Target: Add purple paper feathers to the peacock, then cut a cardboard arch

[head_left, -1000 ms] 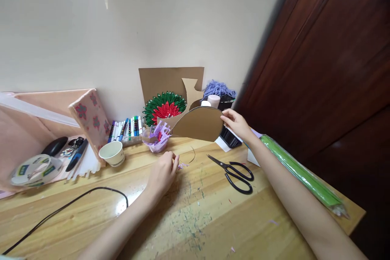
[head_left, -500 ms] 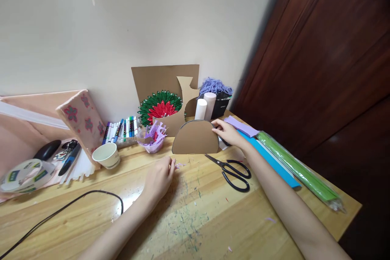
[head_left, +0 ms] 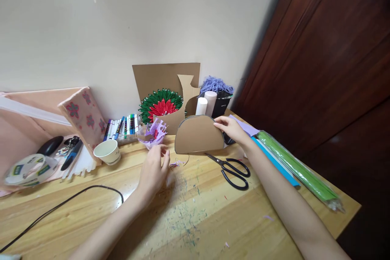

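Note:
My right hand point(head_left: 232, 129) pinches the upper right edge of a half-round cardboard piece point(head_left: 199, 136), which stands upright with a dark outline along its curve. My left hand point(head_left: 154, 166) is just in front of a clear bowl point(head_left: 151, 143) of purple paper scraps, its thumb and fingers apart and nothing visible between them. Below the cardboard, black-handled scissors point(head_left: 233, 170) lie on the table. A few small purple paper bits point(head_left: 176, 163) lie between my left hand and the cardboard.
Against the wall lean a large cardboard sheet point(head_left: 166, 75) and a green and red ribbon flower point(head_left: 164, 107). A paper cup point(head_left: 107, 152), markers point(head_left: 122, 126) and a tape roll point(head_left: 30, 170) are at left. White rolls point(head_left: 210, 103) and a green packet point(head_left: 298, 170) stand or lie at right.
My left hand has lifted off the paper bits toward the bowl, and its fingers have spread. The cardboard piece has shifted slightly right and turned a little in my right hand.

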Motion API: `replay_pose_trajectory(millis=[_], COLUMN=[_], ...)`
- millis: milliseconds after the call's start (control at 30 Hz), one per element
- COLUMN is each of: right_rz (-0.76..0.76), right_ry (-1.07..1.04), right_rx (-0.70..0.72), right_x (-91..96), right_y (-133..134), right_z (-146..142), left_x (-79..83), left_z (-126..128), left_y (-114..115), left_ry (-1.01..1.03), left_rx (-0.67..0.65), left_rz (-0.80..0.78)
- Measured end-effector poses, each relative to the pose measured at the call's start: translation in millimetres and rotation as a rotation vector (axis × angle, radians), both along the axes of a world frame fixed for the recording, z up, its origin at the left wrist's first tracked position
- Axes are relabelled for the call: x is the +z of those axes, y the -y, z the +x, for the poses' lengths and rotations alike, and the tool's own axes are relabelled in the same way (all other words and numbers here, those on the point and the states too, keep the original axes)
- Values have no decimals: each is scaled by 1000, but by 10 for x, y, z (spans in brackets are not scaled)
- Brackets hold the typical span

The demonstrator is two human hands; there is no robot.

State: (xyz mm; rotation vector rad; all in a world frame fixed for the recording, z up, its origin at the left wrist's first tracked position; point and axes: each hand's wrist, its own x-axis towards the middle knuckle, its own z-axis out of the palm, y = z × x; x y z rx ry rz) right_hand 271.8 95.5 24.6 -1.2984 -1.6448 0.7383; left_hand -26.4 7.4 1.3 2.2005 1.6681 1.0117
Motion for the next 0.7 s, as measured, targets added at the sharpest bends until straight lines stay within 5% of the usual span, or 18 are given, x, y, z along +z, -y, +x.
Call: replay_pose_trajectory(millis=[200,400,533,700], right_rz=[-293,-584,-563,-363], right_ry=[36,12,156,373], right_rx=[195,324,267,134], right_x=[52,-353,-434,-379], right_y=[397,821,907,817], right_z=[-117,-448,-457,-121], left_x=[164,-275,-449,-464], left_z=[-36,-196,-247,-181], left_y=[249,737,955,1063], left_ry=[-48,-156,-170,-146], left_rx=[-167,-322,-266,-231], left_rz=[33,-242,-214,-197])
